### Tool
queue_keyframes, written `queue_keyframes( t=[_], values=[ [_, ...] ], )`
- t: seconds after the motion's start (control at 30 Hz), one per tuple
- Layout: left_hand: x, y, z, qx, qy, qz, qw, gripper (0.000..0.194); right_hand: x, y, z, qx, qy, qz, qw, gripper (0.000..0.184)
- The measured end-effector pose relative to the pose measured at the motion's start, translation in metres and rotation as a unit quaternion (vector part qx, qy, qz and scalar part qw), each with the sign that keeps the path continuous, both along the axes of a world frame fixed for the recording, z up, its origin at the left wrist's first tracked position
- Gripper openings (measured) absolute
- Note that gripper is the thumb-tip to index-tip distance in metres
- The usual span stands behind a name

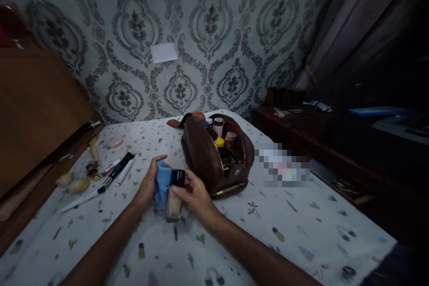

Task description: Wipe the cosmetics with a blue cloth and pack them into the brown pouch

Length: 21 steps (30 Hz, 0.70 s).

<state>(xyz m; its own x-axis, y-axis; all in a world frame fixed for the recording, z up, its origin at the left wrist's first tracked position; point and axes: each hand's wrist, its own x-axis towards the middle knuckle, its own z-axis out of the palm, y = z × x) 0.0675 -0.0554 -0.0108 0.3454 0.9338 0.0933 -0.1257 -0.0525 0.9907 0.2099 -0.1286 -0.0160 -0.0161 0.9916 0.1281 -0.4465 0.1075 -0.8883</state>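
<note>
In my left hand [149, 185] is a crumpled blue cloth [163, 183], with the fingers closed behind it. My right hand [197, 192] grips a foundation bottle [174, 203] with a black cap and beige contents. The cloth and the bottle are side by side, the cloth against or very near the bottle's left side. Just beyond my right hand stands a brown toiletry bag [203, 156], unzipped. Inside it show a pink-and-silver container [218, 127], a pink-capped item [230, 138] and something yellow [219, 142].
Left on the patterned cloth lie makeup brushes [117, 172], a white tube [124, 173], a round compact [114, 142] and two beige sponges [79, 185]. A brown board [36, 111] leans at far left. A blurred-out item [283, 165] lies right of the bag, beside dark furniture [281, 129].
</note>
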Motion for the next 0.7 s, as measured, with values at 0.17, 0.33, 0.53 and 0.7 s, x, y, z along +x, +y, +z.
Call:
queue_keyframes(
  t=[0.17, 0.33, 0.53, 0.7],
  values=[
    [0.001, -0.004, 0.004, 0.042, -0.052, -0.049, 0.997, 0.055, -0.003, -0.001, 0.000, -0.113, 0.096, 0.084, 0.985, 0.048],
    [-0.002, -0.011, 0.014, 0.084, 0.077, -0.078, 0.990, 0.054, -0.002, -0.001, -0.005, -0.192, 0.119, 0.119, 0.967, 0.052],
    [0.002, -0.013, 0.017, 0.082, 0.120, 0.007, 0.989, 0.038, -0.004, -0.001, -0.005, -0.206, 0.095, 0.149, 0.963, 0.053],
    [0.003, -0.007, 0.014, 0.053, 0.052, 0.080, 0.994, 0.027, -0.005, -0.003, 0.000, -0.175, 0.033, 0.125, 0.976, 0.047]
  ],
)
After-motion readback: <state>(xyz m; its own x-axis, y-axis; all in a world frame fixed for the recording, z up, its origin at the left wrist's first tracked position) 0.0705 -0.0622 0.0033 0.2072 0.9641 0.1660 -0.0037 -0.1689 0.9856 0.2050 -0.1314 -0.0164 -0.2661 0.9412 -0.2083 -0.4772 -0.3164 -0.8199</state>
